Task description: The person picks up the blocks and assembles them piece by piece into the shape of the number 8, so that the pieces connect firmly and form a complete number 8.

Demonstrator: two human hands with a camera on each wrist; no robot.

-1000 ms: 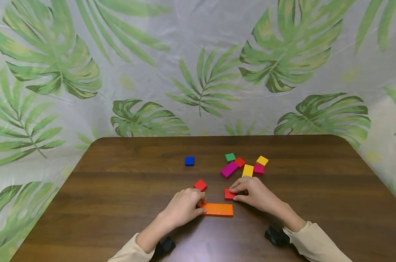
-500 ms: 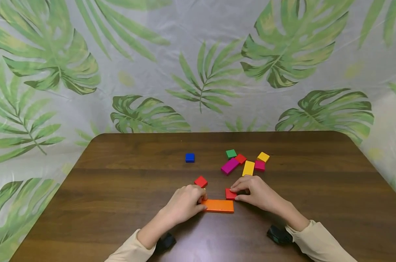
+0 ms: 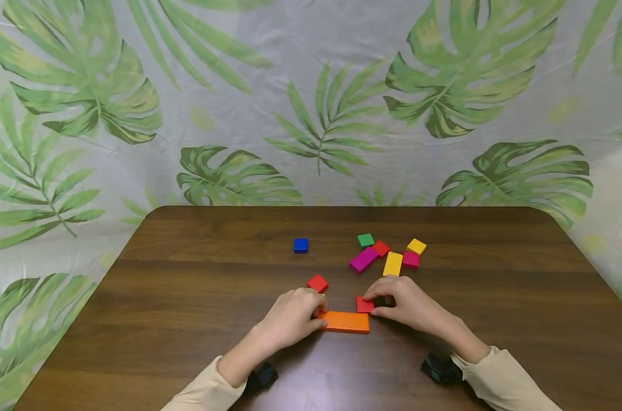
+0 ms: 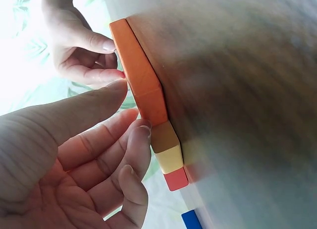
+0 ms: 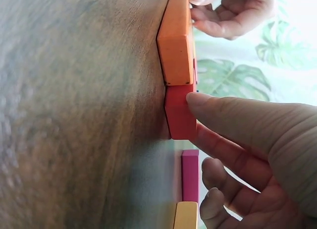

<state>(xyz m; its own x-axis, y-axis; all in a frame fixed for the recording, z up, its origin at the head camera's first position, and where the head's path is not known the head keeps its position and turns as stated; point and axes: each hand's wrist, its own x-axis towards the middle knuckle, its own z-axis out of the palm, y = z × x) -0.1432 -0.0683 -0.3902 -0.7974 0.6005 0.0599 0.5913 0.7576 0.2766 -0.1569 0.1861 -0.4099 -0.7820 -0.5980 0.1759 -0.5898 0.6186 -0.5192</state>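
A long orange block (image 3: 345,322) lies flat in front of the person. The left hand (image 3: 293,318) holds its left end, with the thumb on the orange top and curled fingertips by a pale yellow block (image 4: 169,158) just behind it. In the head view the fingers mostly hide that pale block. The right hand (image 3: 406,302) pinches a red block (image 3: 364,305) between thumb and fingers, at the far side of the orange block's right end. The right wrist view has this red block (image 5: 180,112) against the orange one. Another red block (image 3: 318,283) lies just beyond the left fingers.
Behind the right hand lie a yellow block (image 3: 393,264), a purple block (image 3: 364,260), a green block (image 3: 365,240), a small red block (image 3: 380,248), a pink block (image 3: 410,260) and a small yellow block (image 3: 416,246). A blue block (image 3: 301,246) sits farther left on the wooden table (image 3: 136,319).
The head view has shifted slightly. Both hands keep their places on the blocks, and no block has visibly moved on the table.
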